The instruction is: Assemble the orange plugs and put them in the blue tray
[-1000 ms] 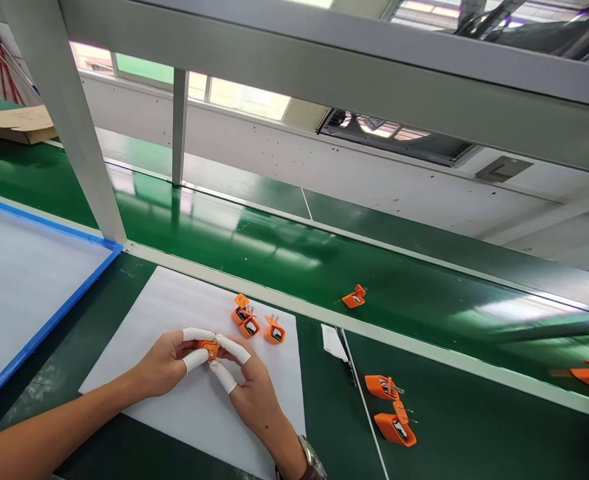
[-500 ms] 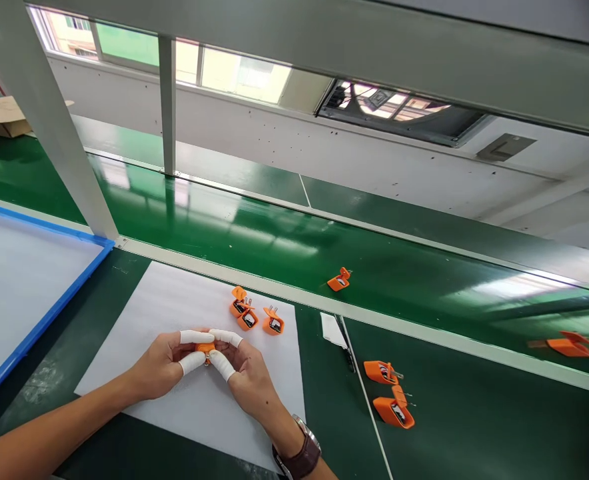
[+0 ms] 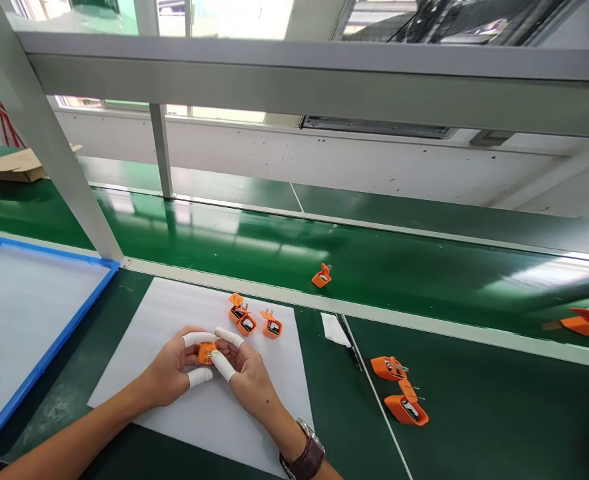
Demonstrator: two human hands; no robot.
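A small orange plug part (image 3: 207,352) with metal showing on it sits between my hands above a white sheet (image 3: 139,360). My left hand (image 3: 172,370) has its fingers behind and around the part, its thumb held off below. With its thumb pressing the part's right side, my right hand (image 3: 244,370) also grips it. White covers wrap the thumbs and index fingers. Just beyond my hands on the sheet lie several orange plug housings (image 3: 247,325) with lids and metal pins, one housing (image 3: 273,327) slightly apart. The underside of the held part is hidden.
On the right, two orange housings (image 3: 407,410) lie on the green table (image 3: 484,413). A white slip (image 3: 334,330) lies beside a dark, slim tool (image 3: 353,348). A blue-edged board (image 3: 44,347) is at left. More housings (image 3: 321,275) lie on the green belt (image 3: 254,243) behind.
My left thumb has come away from the orange part and dropped lower, and the part has turned between my fingers. The view has tilted, shifting the surroundings.
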